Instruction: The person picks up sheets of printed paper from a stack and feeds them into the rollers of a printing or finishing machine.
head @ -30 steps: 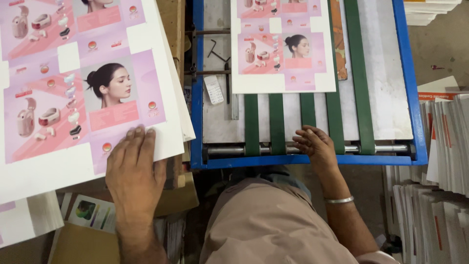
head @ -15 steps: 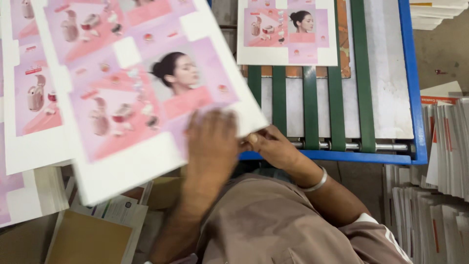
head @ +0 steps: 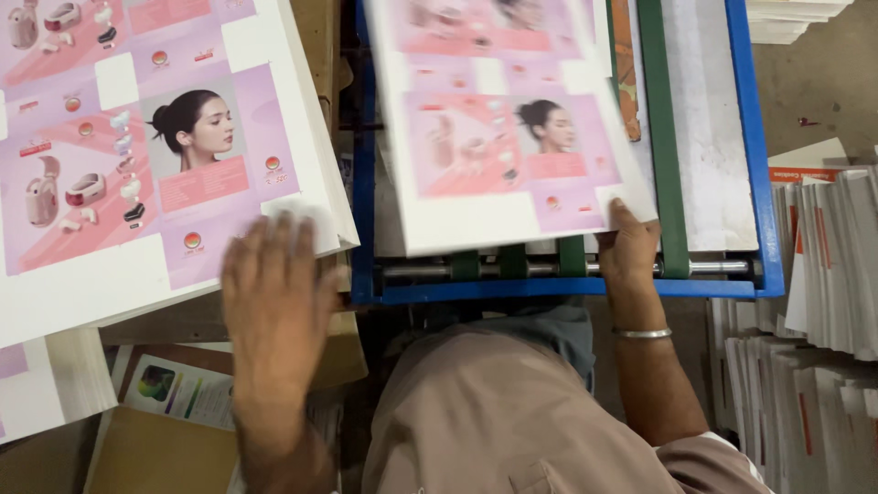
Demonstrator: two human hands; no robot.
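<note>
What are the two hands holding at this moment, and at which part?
The right hand pinches the printed pink sheet on the blue feeder table at its near right corner. The left hand rests flat on the near corner of the sheet stack, gripping nothing.

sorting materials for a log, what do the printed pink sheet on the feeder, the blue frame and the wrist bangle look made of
Printed sheet under the right hand: thin paperboard, stiff and flat, smooth colour print, white margins.
Blue frame: probably painted metal, with straight rigid rails and an even coat.
Bangle: silvery metal, polished, with a bright glint.
</note>
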